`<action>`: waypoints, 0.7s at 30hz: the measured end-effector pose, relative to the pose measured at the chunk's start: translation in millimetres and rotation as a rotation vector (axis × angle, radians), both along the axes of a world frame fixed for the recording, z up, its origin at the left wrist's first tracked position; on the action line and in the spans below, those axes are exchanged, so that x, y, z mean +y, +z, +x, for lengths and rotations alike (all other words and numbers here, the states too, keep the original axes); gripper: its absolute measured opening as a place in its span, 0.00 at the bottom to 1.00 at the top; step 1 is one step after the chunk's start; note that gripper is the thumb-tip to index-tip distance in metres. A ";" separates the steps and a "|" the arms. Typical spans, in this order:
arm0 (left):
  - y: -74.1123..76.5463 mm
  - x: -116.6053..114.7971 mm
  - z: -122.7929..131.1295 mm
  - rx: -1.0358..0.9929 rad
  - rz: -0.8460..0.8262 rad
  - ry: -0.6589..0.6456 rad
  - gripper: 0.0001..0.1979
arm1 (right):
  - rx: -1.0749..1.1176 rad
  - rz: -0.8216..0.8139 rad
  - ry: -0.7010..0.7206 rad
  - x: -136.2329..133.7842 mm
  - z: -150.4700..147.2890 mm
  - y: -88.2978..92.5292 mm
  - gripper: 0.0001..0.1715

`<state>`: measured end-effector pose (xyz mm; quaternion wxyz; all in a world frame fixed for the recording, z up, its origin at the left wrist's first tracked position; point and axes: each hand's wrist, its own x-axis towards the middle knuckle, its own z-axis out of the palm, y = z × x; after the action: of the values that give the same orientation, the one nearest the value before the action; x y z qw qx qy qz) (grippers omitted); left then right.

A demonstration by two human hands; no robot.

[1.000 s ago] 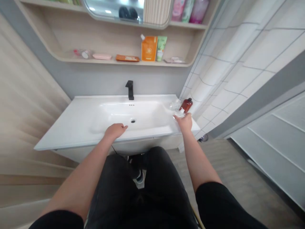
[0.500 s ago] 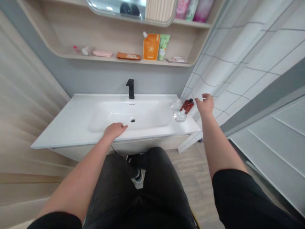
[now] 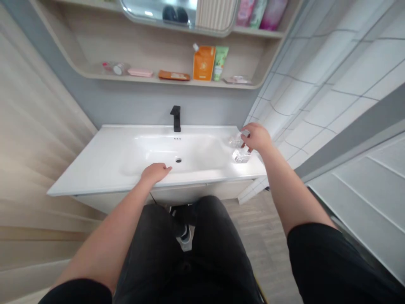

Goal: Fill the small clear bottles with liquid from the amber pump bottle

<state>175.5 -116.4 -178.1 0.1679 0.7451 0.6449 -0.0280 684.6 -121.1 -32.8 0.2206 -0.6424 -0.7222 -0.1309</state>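
At the right end of the white counter, my right hand curls over a red-brown bottle. Only small bits of that bottle show below my fingers. Thumb and forefinger stand a little apart; the contact with the bottle is hidden, so I cannot tell whether it is gripped. Just below the hand is a clear container with a pale pump, and a second clear container stands behind it. Over the front rim of the sink, my left hand is loosely closed with nothing visible in it.
A black faucet rises behind the basin. The open shelf above holds an orange pouch, a green tube, a pink case and an orange packet. A tiled wall borders the right side.
My right hand has moved left from beside the wall onto the red-brown bottle, covering most of it. My left hand has stayed at the sink's front rim.
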 end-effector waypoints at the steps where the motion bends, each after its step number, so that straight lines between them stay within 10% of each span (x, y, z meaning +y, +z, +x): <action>1: -0.4 0.1 0.0 -0.001 0.002 -0.003 0.33 | -0.010 0.025 -0.024 3.4 3.6 0.6 0.21; 6: -3.2 1.6 -0.7 -0.003 0.000 -0.005 0.33 | -0.040 0.087 -0.240 24.7 36.2 -0.7 0.32; 13: -2.8 1.7 -0.9 -0.005 -0.012 -0.004 0.33 | 0.018 -0.348 -0.341 39.0 61.1 -29.9 0.25; 21: -0.2 0.5 1.2 -0.008 -0.008 -0.003 0.33 | 0.199 0.163 -0.385 3.7 50.6 9.8 0.39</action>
<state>176.8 -116.0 -178.3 0.1732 0.7455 0.6430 -0.0277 735.2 -117.4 -22.9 0.3128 -0.7582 -0.5478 -0.1648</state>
